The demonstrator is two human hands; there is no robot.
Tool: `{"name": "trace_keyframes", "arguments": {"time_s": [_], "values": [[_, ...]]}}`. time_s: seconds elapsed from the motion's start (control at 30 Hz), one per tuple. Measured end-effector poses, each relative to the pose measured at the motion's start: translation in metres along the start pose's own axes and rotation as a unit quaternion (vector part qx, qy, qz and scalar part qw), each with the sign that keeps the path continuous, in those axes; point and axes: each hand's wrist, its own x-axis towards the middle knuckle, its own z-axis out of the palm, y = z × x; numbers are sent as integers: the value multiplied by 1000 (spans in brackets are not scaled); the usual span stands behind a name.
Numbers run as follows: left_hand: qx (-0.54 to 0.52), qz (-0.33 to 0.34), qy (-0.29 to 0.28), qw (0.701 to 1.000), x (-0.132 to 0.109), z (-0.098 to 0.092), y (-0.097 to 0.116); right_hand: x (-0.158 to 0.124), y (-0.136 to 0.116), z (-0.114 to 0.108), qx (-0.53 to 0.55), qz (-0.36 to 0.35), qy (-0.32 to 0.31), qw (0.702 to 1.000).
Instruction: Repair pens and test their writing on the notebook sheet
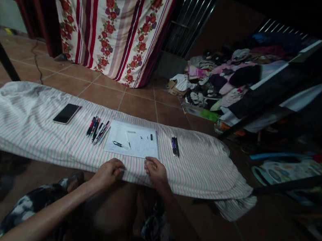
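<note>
A white spiral notebook (140, 150) lies on the striped cloth, with a pen barrel (119, 145), a thin white pen part (128, 139) and small dark pieces, including a black cap-like one (151, 137), on its page. My left hand (109, 173) is at the cloth's near edge, just below the notebook. Its fingers are curled together; anything inside them is hidden. By the notebook's lower right corner is my right hand (155, 172), fingers loosely bent and apart, with nothing visible in it. Several pens (97, 130) lie left of the notebook, and a few dark pens (175, 147) lie right of it.
A phone (67, 114) rests on the left of the cloth-covered surface (199, 164). Beyond it, a floral striped curtain (110, 20) hangs to the tiled floor (139, 102). Piled clothes (218, 76) stand at the back right. Dark bars (0, 44) rise at the sides.
</note>
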Motion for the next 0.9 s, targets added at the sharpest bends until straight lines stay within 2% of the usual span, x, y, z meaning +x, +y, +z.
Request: {"name": "trace_keyframes", "arguments": {"time_s": [0.17, 0.3, 0.4, 0.47, 0.63, 0.8, 0.9], "values": [[1, 35, 23, 999, 18, 3, -12, 27, -8, 14, -58, -44, -17, 997], [72, 96, 101, 988, 35, 4, -26, 51, -13, 24, -113, -92, -2, 989], [116, 113, 142, 977, 47, 4, -35, 69, -17, 30, -162, -131, 8, 978], [138, 112, 148, 973, 53, 5, -39, 82, -20, 34, -198, -158, 4, 967], [184, 100, 120, 970, 60, 1, -49, 112, -26, 45, -287, -210, -19, 934], [219, 84, 143, 962, 66, -13, -59, 138, -28, 63, -360, -220, -40, 906], [237, 73, 139, 959, 69, -15, -62, 149, -28, 74, -396, -217, -59, 890]]}}
